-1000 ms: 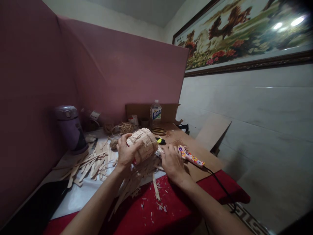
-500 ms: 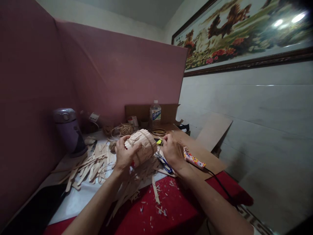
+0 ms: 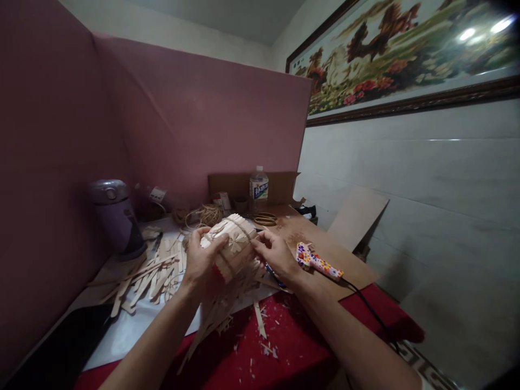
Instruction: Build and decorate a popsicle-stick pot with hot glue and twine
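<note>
A tilted round container of pale wooden sticks (image 3: 239, 250), with twine bands and a flower shape on its side, is held above the table. My left hand (image 3: 203, 254) grips its left end, thumb on the sticks and fingers behind. At the container's right end is my right hand (image 3: 273, 250), its fingertips pinched together at the edge; whatever they hold is too small to name. Beneath my right hand, the blue-handled cutters (image 3: 274, 275) are mostly hidden.
Loose wooden sticks (image 3: 152, 273) and a purple flask (image 3: 119, 219) stand left. Behind are a twine ball (image 3: 210, 215), gold-handled scissors (image 3: 265, 219) and a bottle (image 3: 259, 189). A flower-patterned glue gun (image 3: 319, 262) with a black cord lies right. Wood scraps litter the red cloth (image 3: 292, 336).
My right hand has moved left and down to the container's right end. The container has turned, bringing the flower shape into clear view. The glue gun's head is now uncovered.
</note>
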Tool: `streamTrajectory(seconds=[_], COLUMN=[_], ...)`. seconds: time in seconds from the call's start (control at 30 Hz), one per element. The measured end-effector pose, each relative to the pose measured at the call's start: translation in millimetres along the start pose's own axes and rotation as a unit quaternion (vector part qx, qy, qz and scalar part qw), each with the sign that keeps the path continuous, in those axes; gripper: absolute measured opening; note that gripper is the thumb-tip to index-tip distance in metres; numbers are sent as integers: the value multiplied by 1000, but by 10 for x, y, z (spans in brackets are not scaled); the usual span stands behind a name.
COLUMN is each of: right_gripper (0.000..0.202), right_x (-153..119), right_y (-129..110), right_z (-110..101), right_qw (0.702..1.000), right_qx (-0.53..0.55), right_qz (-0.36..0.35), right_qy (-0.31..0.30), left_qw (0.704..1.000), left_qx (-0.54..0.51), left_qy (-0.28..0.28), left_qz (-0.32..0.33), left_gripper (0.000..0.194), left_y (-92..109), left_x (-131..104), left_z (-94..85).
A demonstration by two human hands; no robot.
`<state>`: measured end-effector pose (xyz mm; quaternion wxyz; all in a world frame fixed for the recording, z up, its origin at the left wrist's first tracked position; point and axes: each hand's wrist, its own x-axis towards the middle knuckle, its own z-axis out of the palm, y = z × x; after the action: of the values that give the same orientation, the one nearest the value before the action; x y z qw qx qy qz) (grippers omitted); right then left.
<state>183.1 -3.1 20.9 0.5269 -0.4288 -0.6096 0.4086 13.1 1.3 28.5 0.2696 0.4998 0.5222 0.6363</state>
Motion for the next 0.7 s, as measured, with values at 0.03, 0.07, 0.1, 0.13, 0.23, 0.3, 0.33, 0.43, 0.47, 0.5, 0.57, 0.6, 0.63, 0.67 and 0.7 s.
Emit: streamTrajectory(seconds=[0.03,0.07,0.1,0.13,0.23,0.3,0.33,0.43,0.47,0.5,0.57,0.6,0.63,0.67,0.7], right_gripper=[22,23,23,22,21,24,21,14,13,13,10,9,7,6,5], right_x=[-34,-75,-119,-164,-284,-332,-341,-313,-292,-270,-234,-223,-216,-214,-215], right_y=[2,4,2,-7,-99,-197,-245,-339,-351,-354,-348,-344,-342,-342,-346], right_z=[-15,-30,-41,-47,-13,45,77,150,163,170,171,168,163,158,152], right_qw=[1000,999,999,998,956,911,897,884,884,885,885,884,883,881,879], right_qx=[14,9,-18,-61,-233,-304,-324,-347,-346,-344,-343,-347,-352,-358,-364], right_qz=[13,28,37,33,-105,-222,-261,-303,-306,-307,-308,-307,-304,-303,-302], right_qy=[-8,-16,-13,4,141,168,148,82,73,69,63,61,58,55,53], left_qw=[1000,1000,999,999,999,999,1000,1000,1000,1000,999,999,999,999,1000], left_qx=[-1,2,7,12,17,11,6,-9,-12,-14,-13,-11,-9,-6,-4], left_qy=[-11,-19,-24,-24,-25,-26,-24,-21,-22,-23,-25,-25,-26,-27,-28], left_qz=[-12,-21,-25,-25,-19,-17,-15,-11,-13,-16,-22,-23,-21,-18,-13], left_gripper=[44,43,42,41,41,42,43,43,44,45,47,47,47,46,46], left_y=[10,10,1,-16,-77,-101,-104,-79,-64,-49,-24,-15,-10,-8,-9], left_x=[-12,-24,-34,-43,-57,-62,-65,-85,-96,-107,-130,-140,-149,-156,-161], left_z=[-14,-26,-33,-37,-37,-34,-34,-35,-36,-35,-34,-33,-31,-29,-27])
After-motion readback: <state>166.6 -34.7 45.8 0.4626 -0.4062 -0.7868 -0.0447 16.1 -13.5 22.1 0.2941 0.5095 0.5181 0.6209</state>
